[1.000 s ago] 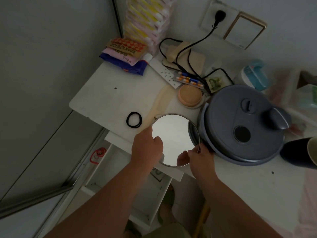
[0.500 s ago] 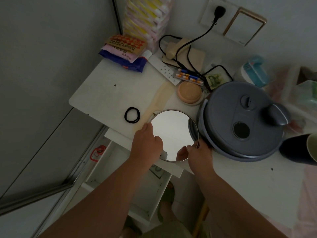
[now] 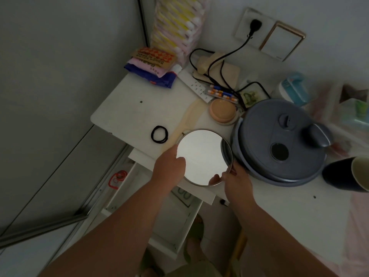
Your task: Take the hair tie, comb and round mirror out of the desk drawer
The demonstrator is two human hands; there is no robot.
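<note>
- I hold the round mirror point(image 3: 203, 155) by its rim at the near edge of the tabletop point(image 3: 123, 108), glass up, partly overhanging the open drawer point(image 3: 171, 220) below.
- My left hand point(image 3: 169, 166) grips the mirror's left rim, fingers curled over the glass.
- My right hand point(image 3: 234, 179) pinches the near right rim, and the thumb reflects in the glass.
- The black hair tie point(image 3: 159, 135) lies flat on the tabletop just left of the mirror, apart from it, near the front edge.
- The pale cream comb point(image 3: 188, 118) lies slantwise on the tabletop, its near end reaching the mirror's far rim.
- A grey rice cooker point(image 3: 283, 140) sits just right of the mirror, its lid close to the rim.
- A round peach compact point(image 3: 222, 110) rests beyond the comb.
- Further back lie blister packs of capsules point(image 3: 221, 94), a white power strip point(image 3: 194, 84) and black cables.
- Snack packets point(image 3: 153, 62) are stacked at the far left corner.
- A red cord point(image 3: 116, 177) lies on the floor left of the drawer.
</note>
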